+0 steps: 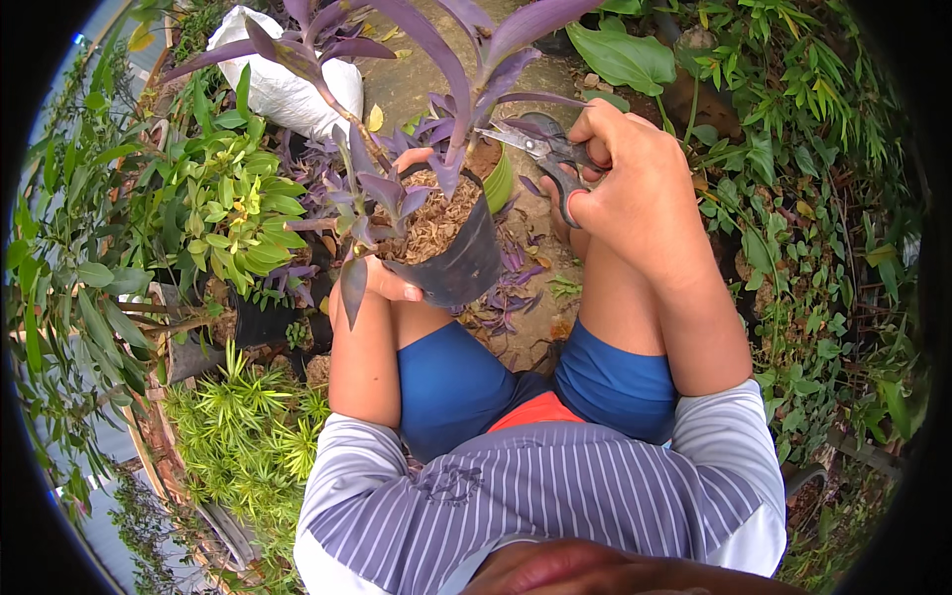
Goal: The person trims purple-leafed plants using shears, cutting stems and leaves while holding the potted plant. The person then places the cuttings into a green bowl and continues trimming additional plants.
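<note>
My left hand (390, 281) holds a black plastic nursery bag (454, 264) from its left side and underneath, thumb on the outer wall. Brown wood chips or shavings (439, 216) fill the bag, and purple-leaved plants (457, 111) with thick stems grow from it. In my right hand (625, 171) is a pair of scissors (532, 145) with dark handles showing some red. Their blades point left, close to the base of the tallest purple stem; whether they touch it I cannot tell.
A white woven sack (290, 89) lies at the upper left. Fallen purple leaves (509, 294) litter the concrete path (547, 297) between my legs. Bushy green plants (245, 201) in dark bags line the left, and leafy vines (788, 312) crowd the right.
</note>
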Motion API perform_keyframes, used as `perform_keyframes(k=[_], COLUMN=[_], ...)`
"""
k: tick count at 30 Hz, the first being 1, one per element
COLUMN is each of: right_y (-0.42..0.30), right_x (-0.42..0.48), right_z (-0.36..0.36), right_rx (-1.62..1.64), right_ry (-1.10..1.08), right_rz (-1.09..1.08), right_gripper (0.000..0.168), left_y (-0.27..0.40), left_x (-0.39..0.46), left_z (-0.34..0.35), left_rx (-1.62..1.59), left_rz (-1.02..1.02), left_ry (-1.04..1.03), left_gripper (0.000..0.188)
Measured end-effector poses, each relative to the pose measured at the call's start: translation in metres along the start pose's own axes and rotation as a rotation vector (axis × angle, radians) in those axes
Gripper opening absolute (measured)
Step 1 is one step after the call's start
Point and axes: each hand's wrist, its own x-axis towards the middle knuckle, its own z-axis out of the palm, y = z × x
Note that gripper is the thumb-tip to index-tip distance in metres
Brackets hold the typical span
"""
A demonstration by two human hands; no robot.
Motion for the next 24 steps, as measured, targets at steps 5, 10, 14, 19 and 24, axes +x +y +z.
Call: perform_keyframes(k=[5,10,14,19,24], right_y=[-0.002,-0.004,-0.006,-0.003,-0.005], right_x=[0.000,-0.001,-0.001,-0.002,-0.001], right_z=[0.001,0.000,-0.002,0.000,0.000], right_rx=[-0.013,-0.048,-0.118,-0.132,-0.128], right_ry=[-0.009,-0.003,0.018,0.011,-0.024], right_rz=[-0.041,-0.049,-0.089,-0.102,-0.066], right_gripper=[0.029,0.030,0.032,0.033,0.036], left_y=[-0.001,0.007,0.006,0.008,0.014], left_x=[-0.002,0.005,0.005,0.002,0.004], left_z=[-0.004,0.015,0.012,0.004,0.008], left_rx=[0.049,-0.006,0.039,0.184,0.231], left_rz=[-0.002,-0.102,-0.105,-0.154,-0.175], left_ry=[-0.029,0.042,0.037,0.021,-0.041], left_gripper=[0.138,0.142,0.144,0.143,0.145])
